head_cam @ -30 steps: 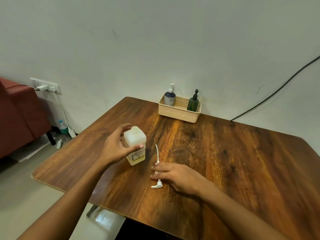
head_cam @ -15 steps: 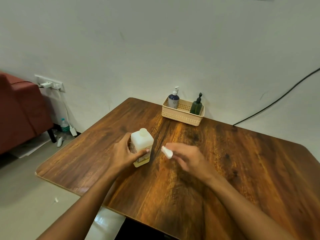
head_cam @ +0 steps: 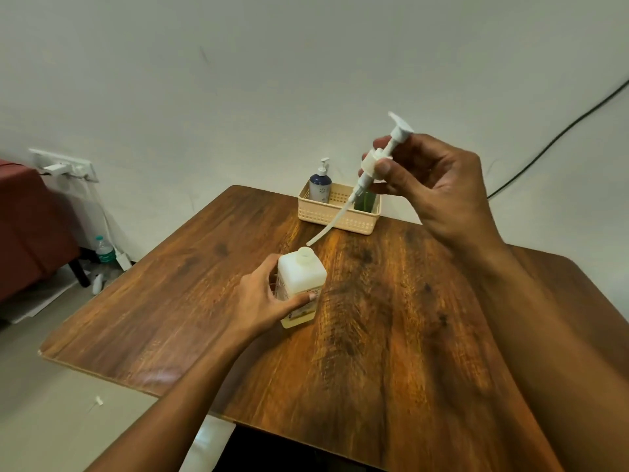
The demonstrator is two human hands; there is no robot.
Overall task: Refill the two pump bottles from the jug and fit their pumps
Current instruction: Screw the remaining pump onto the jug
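A square white bottle (head_cam: pixel 301 279) with an open neck stands upright on the wooden table (head_cam: pixel 391 335). My left hand (head_cam: pixel 262 301) grips its side. My right hand (head_cam: pixel 432 185) holds a white pump (head_cam: pixel 374 161) by its collar, raised above the table. The pump's long dip tube (head_cam: pixel 332 223) slants down to the left, and its tip hangs just above the bottle's neck. At the back, a cream basket (head_cam: pixel 338 216) holds a dark blue pump bottle (head_cam: pixel 320 180) and a green bottle (head_cam: pixel 366 201) that the pump partly hides.
The basket stands near the wall at the table's far edge. A black cable (head_cam: pixel 558 131) runs along the wall at right. A red seat (head_cam: pixel 30 226), a wall socket (head_cam: pixel 64 165) and a small water bottle (head_cam: pixel 103 250) are to the left, off the table.
My right hand picked the pump up from the table and raised it, so its tube now points at the bottle's neck. My left hand stayed on the bottle.
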